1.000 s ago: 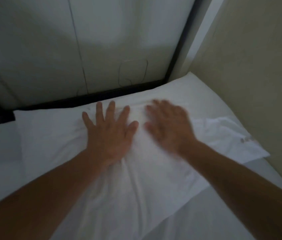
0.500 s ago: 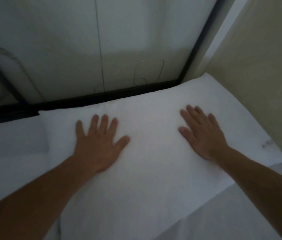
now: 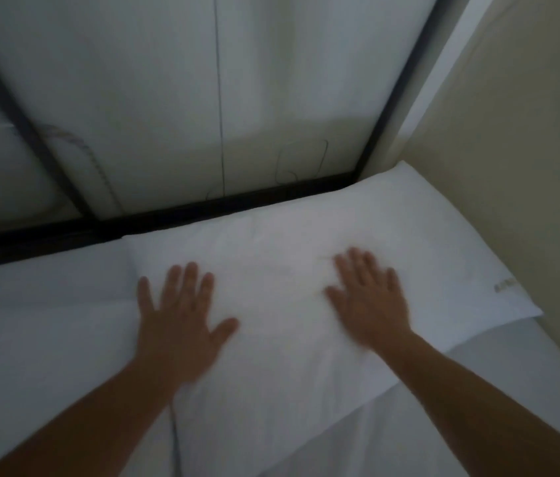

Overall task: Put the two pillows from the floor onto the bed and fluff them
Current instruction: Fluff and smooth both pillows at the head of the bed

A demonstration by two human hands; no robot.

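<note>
Hands lie flat with fingers spread, gripping nothing, on the white pillow (image 3: 282, 270), whose long axis runs from left-centre to right of frame along the black bed frame (image 3: 168, 218): left hand (image 3: 179, 325) near its left end, right hand (image 3: 371, 304) right of its middle.

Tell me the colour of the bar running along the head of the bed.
Black bar, seen in the head view, just beyond the white pillow.

Black metal frame bar (image 3: 203, 210), pale panelled wall (image 3: 168, 80), beige side wall (image 3: 529, 132).
</note>
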